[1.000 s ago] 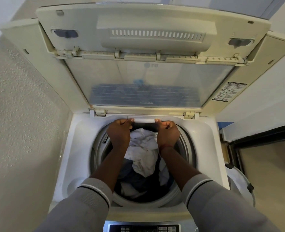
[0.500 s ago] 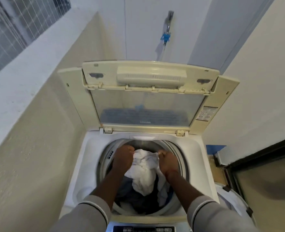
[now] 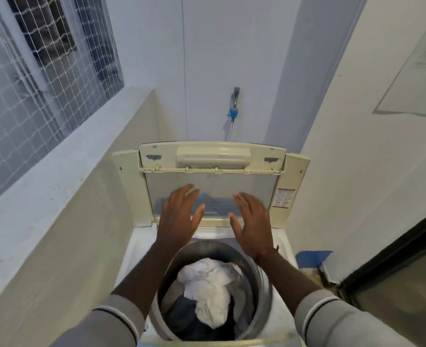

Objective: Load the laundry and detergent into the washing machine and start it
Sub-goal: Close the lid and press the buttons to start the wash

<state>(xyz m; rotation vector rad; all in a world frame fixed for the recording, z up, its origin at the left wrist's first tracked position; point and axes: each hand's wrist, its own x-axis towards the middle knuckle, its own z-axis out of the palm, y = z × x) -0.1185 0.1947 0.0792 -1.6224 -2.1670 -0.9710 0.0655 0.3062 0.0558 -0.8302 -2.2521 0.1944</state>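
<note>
Laundry [image 3: 206, 281] sits in the drum [image 3: 264, 284], below both grips and nearer the person. White cloth lies on top, with dark cloth [image 3: 181, 316] under it on the left-grip side.

Left grip [image 3: 179, 216]: fingers apart and straight, palm down, holding nothing. Right grip [image 3: 253, 221]: same, fingers spread and empty. Both are raised above the far rim of the washing machine [image 3: 134, 246], side by side with a gap between them. The fingertips are blurred, so I can't tell whether they touch the glass.

Lid [image 3: 212, 156] stands folded upright just beyond the grips, its clear pane behind the fingertips.

Sticker [image 3: 284, 197] is on the lid frame, just outboard of the right grip. It has a red-and-black print block, but the text is too small to read. A faint mark on the glass is not legible either.

Tap [image 3: 235, 103] with a blue fitting is on the wall, well beyond the grips and above the lid.

Meshed window [image 3: 44, 71] is far out past the left grip. A blue patch [image 3: 312, 256] is low beside the machine, outboard of the right wrist.

Grey sleeves [image 3: 121, 321] have dark-striped cuffs.
</note>
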